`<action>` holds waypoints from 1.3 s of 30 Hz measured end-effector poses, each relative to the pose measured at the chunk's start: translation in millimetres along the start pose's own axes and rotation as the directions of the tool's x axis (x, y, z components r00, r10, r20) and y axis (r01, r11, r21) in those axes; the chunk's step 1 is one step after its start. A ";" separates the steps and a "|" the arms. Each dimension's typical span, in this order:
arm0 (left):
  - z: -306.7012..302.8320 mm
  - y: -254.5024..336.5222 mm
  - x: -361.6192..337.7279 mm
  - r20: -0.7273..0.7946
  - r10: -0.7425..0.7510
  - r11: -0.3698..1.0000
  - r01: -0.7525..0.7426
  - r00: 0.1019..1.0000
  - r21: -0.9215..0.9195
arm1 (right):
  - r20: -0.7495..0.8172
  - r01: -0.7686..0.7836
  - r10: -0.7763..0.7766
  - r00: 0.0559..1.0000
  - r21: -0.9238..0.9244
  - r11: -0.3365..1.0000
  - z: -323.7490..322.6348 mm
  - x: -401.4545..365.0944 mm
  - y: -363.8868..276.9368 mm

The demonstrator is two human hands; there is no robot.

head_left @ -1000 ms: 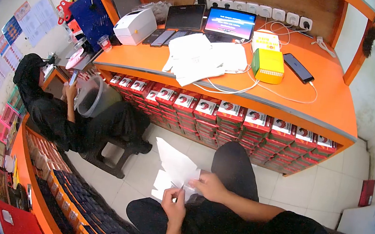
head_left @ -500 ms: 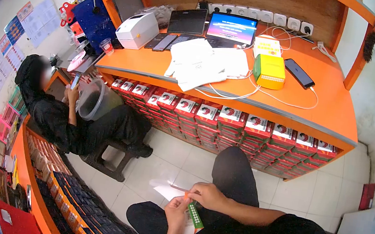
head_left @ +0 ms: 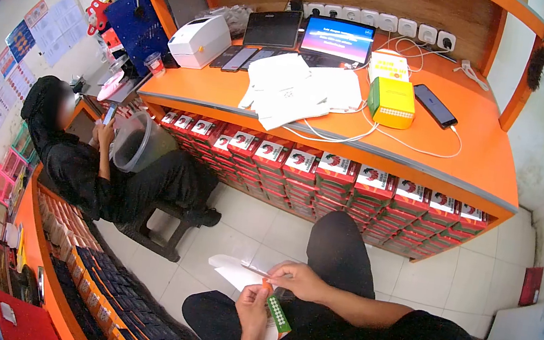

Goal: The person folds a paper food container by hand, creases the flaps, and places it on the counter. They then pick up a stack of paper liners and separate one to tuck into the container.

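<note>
My left hand is closed, thumb and fingers pinching a green-and-white printed carton with a dotted pattern. An orange part shows at its top, between my two hands. My right hand is closed around one end of a thin, dark, strip-like thing, which points left; its exact kind is too small to make out. Below and left of this strip, a white sheet-like piece stands out over the floor. How it joins the carton is hidden by my hands.
An orange desk bears white papers, a yellow-green box, a phone, laptops and a label printer. Red boxes are stacked beneath. A person in black sits at left with a phone. Dark-blue boxes line the lower left.
My right hand has shifted slightly left and up with the thin strip. The white sheet-like piece shows more and extends further left. My left hand and the carton have moved slightly left.
</note>
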State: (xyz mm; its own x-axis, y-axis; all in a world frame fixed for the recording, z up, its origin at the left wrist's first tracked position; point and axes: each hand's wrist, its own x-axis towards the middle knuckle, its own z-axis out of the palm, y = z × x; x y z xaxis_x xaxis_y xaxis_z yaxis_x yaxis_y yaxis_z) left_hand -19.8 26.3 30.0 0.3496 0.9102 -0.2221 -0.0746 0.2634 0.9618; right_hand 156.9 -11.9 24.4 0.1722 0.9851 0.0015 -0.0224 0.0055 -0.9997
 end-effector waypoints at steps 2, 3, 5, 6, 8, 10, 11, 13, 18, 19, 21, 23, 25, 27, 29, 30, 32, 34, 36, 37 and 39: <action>1.7 9.2 -2.3 -0.008 -0.015 1.000 0.015 1.000 0.003 | 0.024 0.016 -0.015 1.000 -0.015 1.000 -2.0 0.8 -9.0; 2.4 12.3 -2.9 -0.012 -0.022 1.000 0.022 1.000 0.004 | 0.031 0.013 -0.013 0.999 0.001 1.000 -2.4 1.3 -11.5; 2.8 13.2 -2.3 -0.007 -0.012 1.000 0.012 1.000 -0.007 | 0.046 0.008 -0.009 0.999 0.030 1.000 -3.0 2.4 -14.4; 3.0 13.4 -2.0 -0.005 -0.007 1.000 0.007 1.000 -0.012 | 0.050 0.021 -0.021 0.999 0.014 1.000 -2.9 2.7 -13.5; 1.8 11.6 -1.7 -0.014 -0.004 1.000 0.005 1.000 0.011 | 0.055 0.046 -0.045 0.997 -0.020 0.999 -3.3 2.4 -10.5; -1.8 3.8 -0.1 -0.009 0.014 1.000 -0.014 1.000 0.005 | 0.111 0.021 -0.018 0.994 -0.027 0.999 -4.1 -0.5 -13.4; -4.9 -4.4 2.8 -0.001 0.032 0.999 -0.032 0.999 -0.013 | 0.139 0.008 -0.004 0.990 -0.031 0.999 -4.2 -1.8 -14.3; -1.7 -2.4 2.3 -0.005 0.043 0.994 -0.043 0.999 -0.105 | 0.150 0.046 -0.043 0.988 -0.017 0.999 -2.4 -3.3 -8.9; 4.9 6.7 -2.8 -0.006 -0.007 0.939 0.004 1.000 -0.343 | 0.100 0.038 -0.044 0.994 0.065 0.997 6.0 -7.2 -1.5; 4.5 5.6 -2.7 -0.023 -0.011 0.933 0.002 1.000 -0.361 | 0.071 0.047 -0.051 0.996 0.055 0.997 9.5 -8.8 -1.1; 5.7 2.8 -2.5 -0.050 -0.024 0.919 0.002 0.998 -0.395 | 0.041 0.075 -0.076 0.996 0.026 0.997 12.2 -11.5 -1.8; 5.4 3.8 -5.2 -0.032 -0.037 0.911 0.020 0.999 -0.413 | 0.040 0.117 -0.116 0.992 -0.013 0.993 12.7 -14.1 -5.1; 5.7 11.0 -7.3 -0.010 -0.055 0.906 0.046 0.998 -0.420 | 0.032 0.144 -0.142 0.989 -0.057 0.988 7.1 -15.4 -13.8; 7.2 17.4 -6.8 0.015 -0.083 0.904 0.082 0.996 -0.419 | 0.023 0.164 -0.164 0.986 -0.049 0.985 5.3 -15.2 -15.4; 4.2 12.3 -2.2 0.026 -0.025 0.917 0.033 0.999 -0.399 | 0.002 0.174 -0.174 0.985 0.012 0.985 6.4 -16.7 -12.4; 4.0 11.2 -0.3 0.033 0.003 0.921 0.010 0.999 -0.388 | 0.003 0.212 -0.212 0.977 -0.024 0.977 6.0 -17.2 -14.9; 3.5 9.7 2.6 0.015 0.015 0.934 -0.009 1.000 -0.358 | 0.007 0.289 -0.290 0.957 -0.097 0.952 4.1 -17.2 -20.8; 4.8 10.4 4.3 0.003 0.020 0.942 -0.017 1.000 -0.334 | 0.003 0.263 -0.264 0.965 -0.101 0.960 1.7 -15.7 -23.6; 7.9 12.2 4.4 -0.003 0.015 0.949 -0.015 1.000 -0.316 | -0.015 0.210 -0.212 0.977 -0.068 0.975 1.5 -14.8 -24.6; 10.1 13.5 3.7 -0.011 0.008 0.948 -0.011 1.000 -0.318 | -0.030 0.170 -0.171 0.985 -0.032 0.985 2.2 -14.5 -24.8; 14.4 16.3 2.4 -0.027 -0.005 0.946 -0.004 1.000 -0.323 | -0.040 0.161 -0.162 0.986 -0.046 0.986 2.9 -13.6 -25.2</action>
State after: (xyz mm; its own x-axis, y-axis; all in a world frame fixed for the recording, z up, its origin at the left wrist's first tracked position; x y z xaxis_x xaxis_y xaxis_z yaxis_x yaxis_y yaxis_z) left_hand -6.7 28.1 47.4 0.3243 0.9173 -0.2312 -0.3741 0.3488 0.8593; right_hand 152.2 -24.9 49.7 0.2124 0.9635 0.1629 0.0504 0.1556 -0.9865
